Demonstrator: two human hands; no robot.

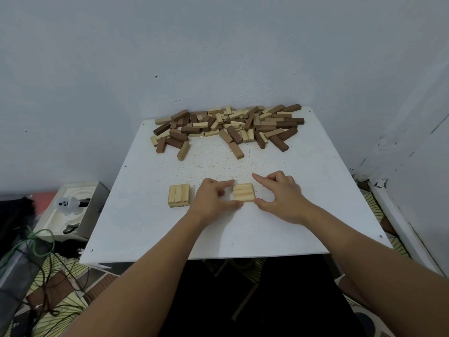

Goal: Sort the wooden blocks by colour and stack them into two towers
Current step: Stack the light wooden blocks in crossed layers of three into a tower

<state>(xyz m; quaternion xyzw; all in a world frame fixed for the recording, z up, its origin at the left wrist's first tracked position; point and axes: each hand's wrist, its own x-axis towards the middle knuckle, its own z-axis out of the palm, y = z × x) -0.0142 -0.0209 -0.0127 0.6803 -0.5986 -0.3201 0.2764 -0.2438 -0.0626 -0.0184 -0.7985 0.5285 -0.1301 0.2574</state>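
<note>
A flat row of three light wooden blocks [243, 192] lies on the white table [243, 229] near its front, between my hands. My left hand [213, 199] pinches the row's left end, with the index finger at the back corner and the thumb on the front edge. My right hand [281, 197] is at the right end: its thumb touches the front right corner and its index finger is stretched out just behind the back corner. A second row of three light blocks [179, 195] lies to the left, apart from both hands. A mixed pile of light and dark blocks [228, 126] covers the far edge.
The table stands in a corner, with the wall right behind the pile. Two loose blocks [236, 150] lie just in front of the pile. Off the table's left side are an open box holding a white toy [70, 205] and green cables [41, 242] on the floor.
</note>
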